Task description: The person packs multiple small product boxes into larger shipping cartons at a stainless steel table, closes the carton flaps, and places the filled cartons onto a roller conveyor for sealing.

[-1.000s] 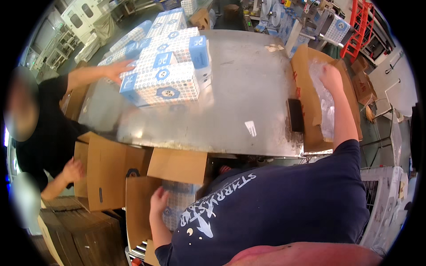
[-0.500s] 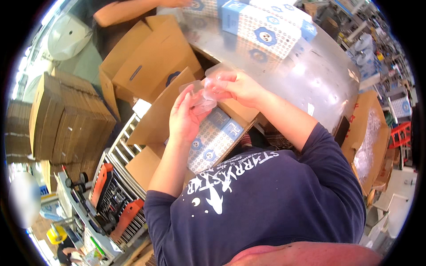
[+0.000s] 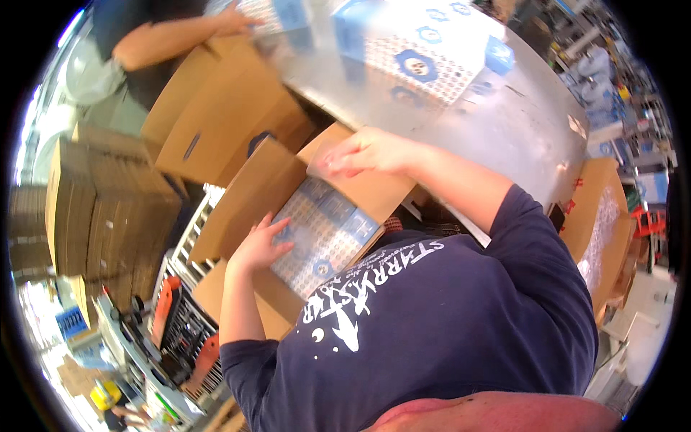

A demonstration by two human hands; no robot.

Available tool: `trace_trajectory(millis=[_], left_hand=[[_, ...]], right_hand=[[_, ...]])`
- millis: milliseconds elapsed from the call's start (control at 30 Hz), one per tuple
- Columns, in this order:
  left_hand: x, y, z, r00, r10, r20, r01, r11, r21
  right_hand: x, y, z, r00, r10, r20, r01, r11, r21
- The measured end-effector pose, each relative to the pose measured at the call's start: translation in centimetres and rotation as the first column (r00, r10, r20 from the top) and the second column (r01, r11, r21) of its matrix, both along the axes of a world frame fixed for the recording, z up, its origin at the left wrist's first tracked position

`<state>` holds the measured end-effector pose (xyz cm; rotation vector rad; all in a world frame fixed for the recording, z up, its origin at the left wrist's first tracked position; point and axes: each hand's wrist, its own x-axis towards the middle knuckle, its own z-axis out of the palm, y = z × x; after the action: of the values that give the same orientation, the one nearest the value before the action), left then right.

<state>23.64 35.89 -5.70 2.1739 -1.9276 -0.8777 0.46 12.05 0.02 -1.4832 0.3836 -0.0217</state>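
An open brown carton (image 3: 248, 189) stands before me, packed with white and blue patterned boxes (image 3: 320, 234). My left hand (image 3: 259, 248) is over the carton's left side, fingers spread and nothing visible in them. It is close to the box tops; whether it touches them I cannot tell. Above the carton's far right flap, my right hand (image 3: 363, 153) is closed, its fingertips smeared by motion. A faint clear plastic piece (image 3: 317, 167) shows at those fingertips.
Beyond is a metal table (image 3: 518, 122) bearing patterned boxes (image 3: 421, 65). A co-worker's arm (image 3: 173, 39) reaches in at the far left, behind another open carton (image 3: 230, 108). Flattened cartons (image 3: 115, 209) are stacked left, beside a roller conveyor (image 3: 205, 227). A carton with bubble wrap (image 3: 601, 230) stands right.
My hands have parted from the clear plastic they held together. The left went down to the carton; the right moved slightly left and lower. The view has shifted, and the co-worker's arm has moved.
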Motion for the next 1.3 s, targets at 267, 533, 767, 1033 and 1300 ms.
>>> trace_trajectory(millis=[267,533,767,1033,1300], left_hand=[[-12.3,-25.2,3.1,0.703,0.193,-0.685,-0.315,0.947,-0.056],[-15.1,-45.4,-3.6,0.156,0.091,-0.984,-0.735,0.676,-0.053],[-12.0,-47.4,-2.9,0.131,0.182,-0.975,-0.475,0.874,0.100],[-11.5,-43.8,-5.0,-0.038,0.236,-0.971,-0.473,0.852,0.226],[-18.4,-26.0,-1.8,0.104,0.488,-0.867,-0.023,0.872,0.488]], right_hand=[[-33.9,-15.2,4.5,0.265,-0.946,0.188,0.413,-0.065,-0.908],[-60.1,-5.2,0.7,-0.415,-0.895,-0.162,-0.229,0.275,-0.934],[-34.6,-33.0,-1.7,0.533,-0.790,0.303,0.478,-0.014,-0.878],[-16.9,-35.8,-6.3,0.782,-0.621,-0.056,0.341,0.501,-0.795],[-32.0,-17.0,-6.7,0.709,-0.647,-0.281,0.701,0.689,0.185]])
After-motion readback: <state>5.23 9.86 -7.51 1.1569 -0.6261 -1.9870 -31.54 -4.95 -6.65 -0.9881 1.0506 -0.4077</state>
